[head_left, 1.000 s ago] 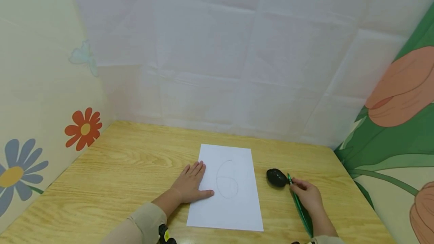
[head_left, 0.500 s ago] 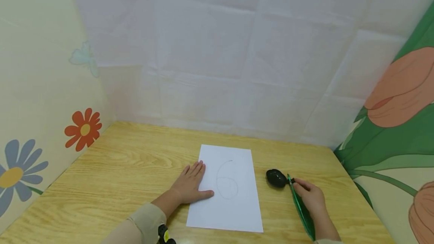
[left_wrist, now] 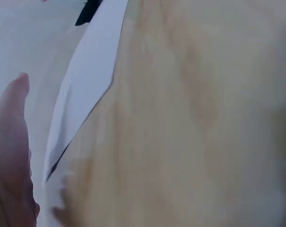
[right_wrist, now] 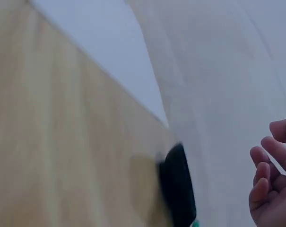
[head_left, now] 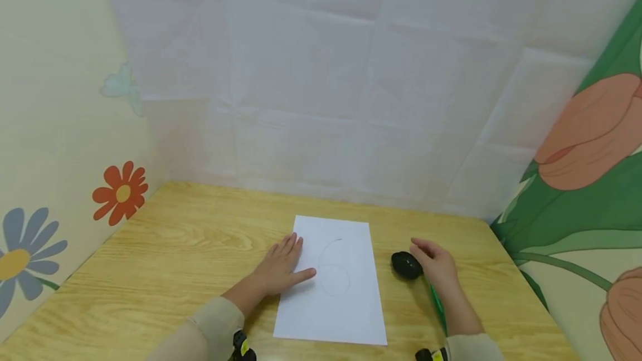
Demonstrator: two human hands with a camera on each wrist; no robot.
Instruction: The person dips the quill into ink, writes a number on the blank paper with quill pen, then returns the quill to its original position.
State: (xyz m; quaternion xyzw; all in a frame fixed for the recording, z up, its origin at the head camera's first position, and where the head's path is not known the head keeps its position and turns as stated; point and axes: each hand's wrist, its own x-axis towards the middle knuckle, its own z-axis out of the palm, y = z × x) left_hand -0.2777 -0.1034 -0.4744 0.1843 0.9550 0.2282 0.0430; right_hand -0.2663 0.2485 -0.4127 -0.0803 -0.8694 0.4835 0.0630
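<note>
My left hand (head_left: 281, 269) lies spread at the left edge of a white sheet of paper (head_left: 351, 316), its thumb reaching over the sheet. A thin, looping line like a 6 is drawn on the paper. Right of the sheet sits a glossy black, rounded, lobed object (head_left: 406, 266). Just beside that object hovers my right hand (head_left: 438, 269), partly covering a long, slim green object (head_left: 437, 306) with a leaf-like body. In the right wrist view, the fingers (right_wrist: 260, 183) of this hand are loosely bent with nothing between them.
Yellow wood-grain table (head_left: 210, 227) lies under everything. A white sheet (head_left: 321, 88) hangs behind it. Flower-printed panels (head_left: 120, 194) stand at the left and right sides.
My right hand has let go of the small black end by the green object and risen up and left, toward the black rounded object. The left hand has shifted slightly, thumb raised a little.
</note>
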